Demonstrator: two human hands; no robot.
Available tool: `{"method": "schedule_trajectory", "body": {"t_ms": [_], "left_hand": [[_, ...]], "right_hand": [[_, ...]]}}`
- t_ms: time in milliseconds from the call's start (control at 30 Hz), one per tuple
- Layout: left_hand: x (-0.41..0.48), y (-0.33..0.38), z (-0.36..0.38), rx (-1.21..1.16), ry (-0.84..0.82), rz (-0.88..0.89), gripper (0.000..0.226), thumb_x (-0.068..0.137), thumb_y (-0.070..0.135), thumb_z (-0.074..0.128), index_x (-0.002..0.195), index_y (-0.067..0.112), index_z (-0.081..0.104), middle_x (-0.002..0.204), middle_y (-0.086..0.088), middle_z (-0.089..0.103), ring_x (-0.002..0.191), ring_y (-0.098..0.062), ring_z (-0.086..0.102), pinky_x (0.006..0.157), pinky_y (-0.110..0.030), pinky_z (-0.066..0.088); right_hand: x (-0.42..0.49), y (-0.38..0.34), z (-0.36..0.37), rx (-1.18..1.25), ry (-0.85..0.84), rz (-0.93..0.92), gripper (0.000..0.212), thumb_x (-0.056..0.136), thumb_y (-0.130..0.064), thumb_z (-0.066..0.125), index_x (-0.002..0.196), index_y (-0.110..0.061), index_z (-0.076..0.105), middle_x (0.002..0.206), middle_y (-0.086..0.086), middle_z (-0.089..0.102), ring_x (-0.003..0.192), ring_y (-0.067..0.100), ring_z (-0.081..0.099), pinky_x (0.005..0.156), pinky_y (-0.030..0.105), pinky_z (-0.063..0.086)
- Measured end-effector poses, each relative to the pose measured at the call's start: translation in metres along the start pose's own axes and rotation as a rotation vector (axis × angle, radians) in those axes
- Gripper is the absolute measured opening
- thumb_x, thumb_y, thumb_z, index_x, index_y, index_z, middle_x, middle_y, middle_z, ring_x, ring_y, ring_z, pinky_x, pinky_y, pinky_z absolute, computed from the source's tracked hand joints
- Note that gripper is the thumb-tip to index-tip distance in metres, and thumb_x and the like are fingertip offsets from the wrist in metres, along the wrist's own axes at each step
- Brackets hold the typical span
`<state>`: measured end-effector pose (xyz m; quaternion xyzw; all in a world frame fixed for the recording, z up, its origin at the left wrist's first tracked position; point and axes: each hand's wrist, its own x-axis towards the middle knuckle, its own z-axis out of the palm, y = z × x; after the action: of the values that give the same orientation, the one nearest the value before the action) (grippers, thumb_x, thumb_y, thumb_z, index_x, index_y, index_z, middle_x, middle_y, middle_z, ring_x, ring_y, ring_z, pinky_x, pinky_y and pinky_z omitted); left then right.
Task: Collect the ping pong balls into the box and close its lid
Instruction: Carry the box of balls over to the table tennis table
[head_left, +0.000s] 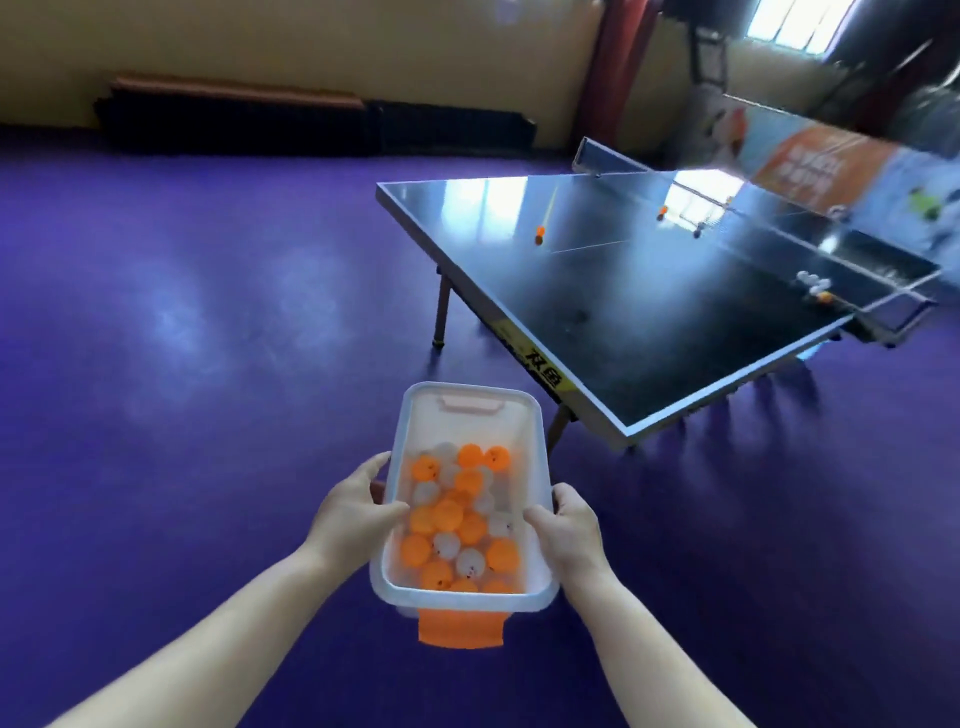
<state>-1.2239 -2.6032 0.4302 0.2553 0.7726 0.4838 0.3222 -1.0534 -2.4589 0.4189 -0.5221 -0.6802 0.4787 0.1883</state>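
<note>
Purple floor (208, 312), box (470, 415) between both grips (353, 506) (569, 530)

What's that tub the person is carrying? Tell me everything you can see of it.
The box is a rectangular tub of translucent whitish plastic with rounded corners and a thick rim. It has no lid on. An orange latch hangs from its near end, and a paler latch shows at the far end. It is partly filled with orange and white ping pong balls. The left hand and right hand grip its long sides, thumbs over the rim, holding it above the purple floor.
</note>
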Motion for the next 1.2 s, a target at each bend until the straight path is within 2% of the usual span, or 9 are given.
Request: {"method": "schedule_trajectory", "body": {"t_ms": [133,233,400,500,600,733,933,1100,1200], "left_hand": [[0.058,0.004,-0.04,0.025,-0.152,0.074,0.055,0.074,0.017,0.07,0.121,0.037,0.049,0.092,-0.001,0.066,0.086,-0.021,0.066,0.077,-0.045,0.058],[0.096,0.01,-0.07,0.064,-0.216,0.12,0.057,0.074,0.02,0.07,0.126,0.033,0.051,0.088,0.001,0.065,0.082,-0.018,0.065,0.072,-0.039,0.056],[0.15,0.018,-0.095,0.094,-0.349,0.148,0.059,0.079,0.013,0.067,0.133,0.029,0.048,0.089,0.001,0.065,0.081,-0.014,0.064,0.066,-0.03,0.052],[0.187,0.018,-0.095,0.1,-0.406,0.148,0.057,0.079,0.01,0.065,0.13,0.03,0.05,0.089,-0.001,0.066,0.084,-0.018,0.065,0.075,-0.039,0.056],[0.232,0.018,-0.093,0.117,-0.432,0.144,0.058,0.079,0.009,0.065,0.131,0.03,0.05,0.089,0.001,0.066,0.084,-0.017,0.065,0.075,-0.038,0.055],[0.305,0.028,-0.091,0.124,-0.421,0.144,0.058,0.08,0.01,0.064,0.132,0.03,0.048,0.088,0.003,0.065,0.08,-0.012,0.064,0.063,-0.027,0.051],[0.444,0.07,-0.114,0.145,-0.281,0.128,0.057,0.082,0.018,0.065,0.135,0.029,0.046,0.089,0.004,0.064,0.082,-0.015,0.064,0.07,-0.035,0.056],[0.547,0.102,-0.152,0.11,-0.146,0.094,0.053,0.079,0.021,0.067,0.129,0.031,0.05,0.086,0.003,0.065,0.081,-0.017,0.064,0.072,-0.038,0.055],[0.605,0.11,-0.169,0.105,-0.075,0.072,0.053,0.073,0.029,0.064,0.124,0.033,0.051,0.085,0.005,0.065,0.079,-0.014,0.063,0.065,-0.033,0.051]], "right_hand": [[0.005,-0.03,0.038,0.074,0.132,0.059,0.017,0.08,-0.012,0.058,0.066,-0.016,0.048,0.067,-0.001,0.054,0.058,0.013,0.05,0.052,0.026,0.041],[0.005,-0.053,0.07,0.1,0.222,0.127,0.009,0.078,-0.014,0.059,0.076,-0.007,0.054,0.071,0.002,0.059,0.062,0.016,0.054,0.056,0.033,0.047],[0.016,-0.08,0.105,0.093,0.362,0.22,0.018,0.077,-0.018,0.059,0.085,-0.002,0.057,0.081,0.009,0.065,0.068,0.021,0.057,0.062,0.04,0.053],[0.037,-0.088,0.117,0.105,0.415,0.256,0.01,0.079,-0.016,0.057,0.074,-0.008,0.052,0.074,0.004,0.059,0.063,0.015,0.052,0.053,0.031,0.045],[0.07,-0.096,0.129,0.12,0.431,0.273,0.011,0.08,-0.015,0.057,0.071,-0.013,0.05,0.07,-0.001,0.056,0.06,0.012,0.049,0.052,0.026,0.042],[0.145,-0.108,0.147,0.133,0.411,0.28,0.004,0.08,-0.015,0.057,0.078,-0.011,0.056,0.078,0.002,0.062,0.065,0.014,0.056,0.054,0.027,0.049],[0.307,-0.164,0.177,0.138,0.279,0.22,0.006,0.081,-0.017,0.058,0.086,-0.014,0.059,0.083,0.004,0.066,0.079,0.023,0.066,0.07,0.046,0.059],[0.428,-0.23,0.21,0.11,0.185,0.13,0.006,0.078,-0.018,0.059,0.083,-0.014,0.06,0.08,0.003,0.066,0.074,0.02,0.064,0.066,0.04,0.058],[0.488,-0.261,0.233,0.109,0.158,0.11,0.005,0.078,-0.017,0.059,0.081,-0.014,0.06,0.078,0.002,0.066,0.072,0.02,0.064,0.062,0.036,0.056]]}}
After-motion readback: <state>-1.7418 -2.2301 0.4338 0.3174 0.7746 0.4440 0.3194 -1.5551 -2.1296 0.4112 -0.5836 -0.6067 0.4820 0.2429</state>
